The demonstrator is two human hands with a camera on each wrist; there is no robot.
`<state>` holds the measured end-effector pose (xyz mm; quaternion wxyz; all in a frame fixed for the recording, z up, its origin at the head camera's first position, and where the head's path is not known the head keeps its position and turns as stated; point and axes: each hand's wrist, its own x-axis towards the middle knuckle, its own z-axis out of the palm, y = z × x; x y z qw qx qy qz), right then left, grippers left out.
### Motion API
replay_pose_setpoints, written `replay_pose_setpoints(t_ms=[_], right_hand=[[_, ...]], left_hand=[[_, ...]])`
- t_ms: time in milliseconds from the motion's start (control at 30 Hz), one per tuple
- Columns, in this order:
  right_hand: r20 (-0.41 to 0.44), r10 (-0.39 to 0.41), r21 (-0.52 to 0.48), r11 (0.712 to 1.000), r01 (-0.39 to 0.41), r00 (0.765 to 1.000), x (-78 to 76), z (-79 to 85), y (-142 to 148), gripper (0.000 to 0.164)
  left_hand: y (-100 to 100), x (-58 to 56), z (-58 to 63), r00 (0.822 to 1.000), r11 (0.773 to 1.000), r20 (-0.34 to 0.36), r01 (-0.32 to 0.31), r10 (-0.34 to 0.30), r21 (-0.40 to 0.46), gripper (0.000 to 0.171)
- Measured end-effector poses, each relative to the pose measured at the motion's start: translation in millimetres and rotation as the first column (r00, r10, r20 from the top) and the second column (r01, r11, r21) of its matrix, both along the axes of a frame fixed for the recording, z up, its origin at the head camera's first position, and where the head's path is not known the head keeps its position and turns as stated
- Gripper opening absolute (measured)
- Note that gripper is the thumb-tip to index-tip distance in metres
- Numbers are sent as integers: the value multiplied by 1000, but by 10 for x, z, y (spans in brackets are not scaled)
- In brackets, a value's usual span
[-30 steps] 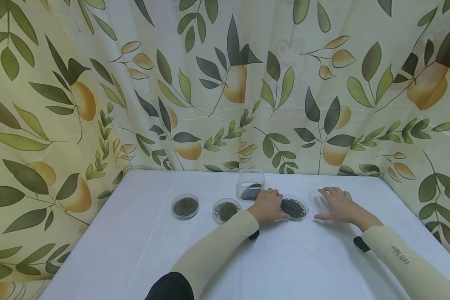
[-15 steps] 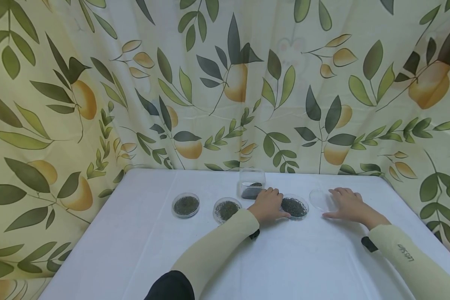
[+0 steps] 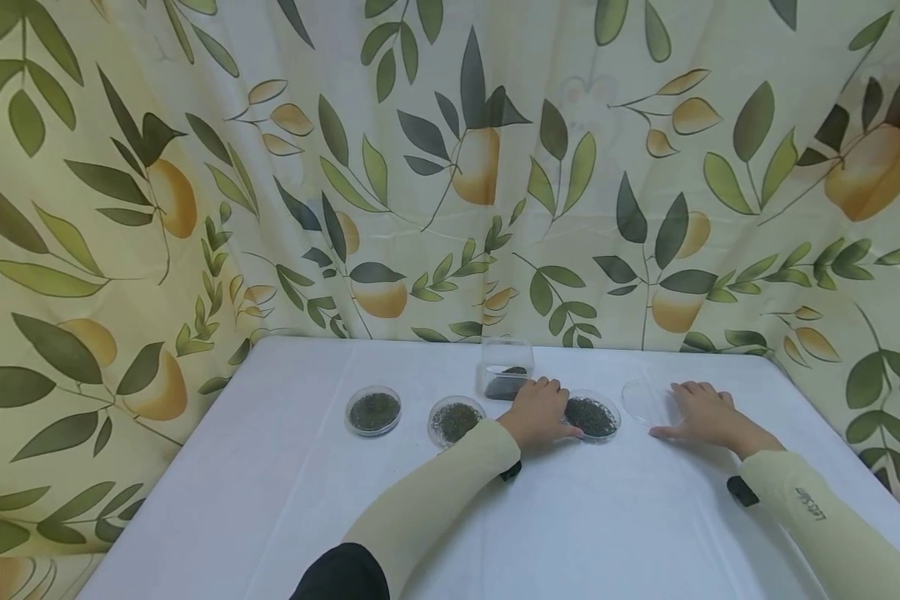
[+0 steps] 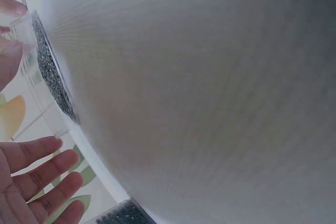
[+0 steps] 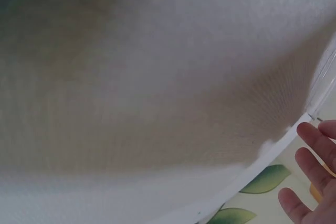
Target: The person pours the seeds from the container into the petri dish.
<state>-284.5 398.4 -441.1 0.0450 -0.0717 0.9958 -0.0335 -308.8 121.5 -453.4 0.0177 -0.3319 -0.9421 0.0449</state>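
My left hand (image 3: 537,412) lies beside a round clear petri dish (image 3: 594,417) of dark granules, with thumb and index finger at its rim. In the left wrist view, its fingers (image 4: 44,174) are straight and spread, and the index fingertip is close to the edge of that dish (image 4: 55,74). Farther right, my right hand (image 3: 708,419) is at the right edge of a clear round dish or lid (image 3: 647,403) lying on the table. Its fingers (image 5: 315,163) look extended and spread in the right wrist view; whether they touch the clear piece I cannot tell.
Two more petri dishes of dark granules, one at the far left (image 3: 373,411) and one behind the left forearm (image 3: 456,421), stand on the white-covered table (image 3: 285,467). A clear box (image 3: 506,367) with dark granules stands behind the left hand. A patterned curtain (image 3: 450,233) hangs beyond the table.
My right hand has slid to the right, uncovering more of the clear round piece, which stays in place. My left hand and the dish beside it have not visibly moved.
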Motion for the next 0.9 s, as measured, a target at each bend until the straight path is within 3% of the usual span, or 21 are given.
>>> replay_pose_setpoints(t_ms=[267, 500, 900], right_hand=[[3, 0, 18, 1000, 0, 1000, -33, -5, -8, 111], [1, 20, 11, 1000, -20, 1000, -86, -21, 7, 107], [-26, 38, 7, 999, -37, 999, -62, -11, 7, 103]], left_hand=[[10, -11, -33, 1000, 1000, -3, 1, -1, -2, 72], [-4, 2, -21, 998, 1000, -54, 14, -15, -19, 70], [4, -12, -43, 999, 1000, -36, 6, -6, -14, 71]])
